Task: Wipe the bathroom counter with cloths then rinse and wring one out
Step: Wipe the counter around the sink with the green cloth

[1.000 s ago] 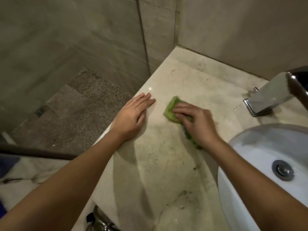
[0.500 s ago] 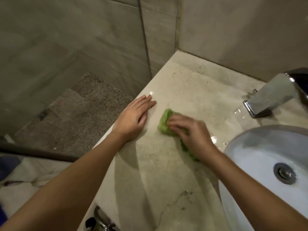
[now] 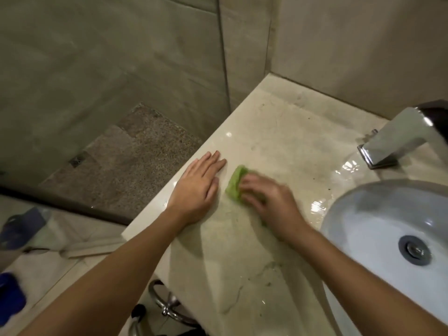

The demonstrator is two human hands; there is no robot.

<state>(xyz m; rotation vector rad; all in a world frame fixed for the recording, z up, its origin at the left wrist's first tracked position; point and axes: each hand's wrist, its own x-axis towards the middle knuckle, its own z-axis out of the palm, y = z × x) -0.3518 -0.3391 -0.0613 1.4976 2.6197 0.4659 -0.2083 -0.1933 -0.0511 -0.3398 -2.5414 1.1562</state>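
Walls (image 3: 351, 44): beige tile, meeting at a corner behind the desk.

Shower floor (image 3: 135, 161): speckled brown stone behind a glass panel, with a small square drain (image 3: 78, 160) set in it.

Desk (image 3: 278, 132): pale marble slab, dull and smudged, dotted with dark specks; a wet glossy patch lies between the tap and the basin rim, and a faint damp smear near the front edge.

Basin (image 3: 358, 214): white, oval, sunk into the desk at right. Contents: nothing but a round metal plug (image 3: 415, 249) at the bottom (no standing water that can be made out).

Tap (image 3: 397, 139): square chrome body, base on the desk just behind the basin.

Pipework (image 3: 167, 304): chrome, under the desk's front edge.

Blue objects (image 3: 11, 297): on the floor at far left, too blurred to identify.

Left hand (image 3: 198, 187): open, flat, palm down on the desk near its left edge, fingers together.

Right hand (image 3: 269, 200): blurred, fingers curled down onto the cloth, pressing it against the desk.

Cloth (image 3: 235, 183): green, bunched, lying on the desk just beside the left hand, mostly covered by the right.
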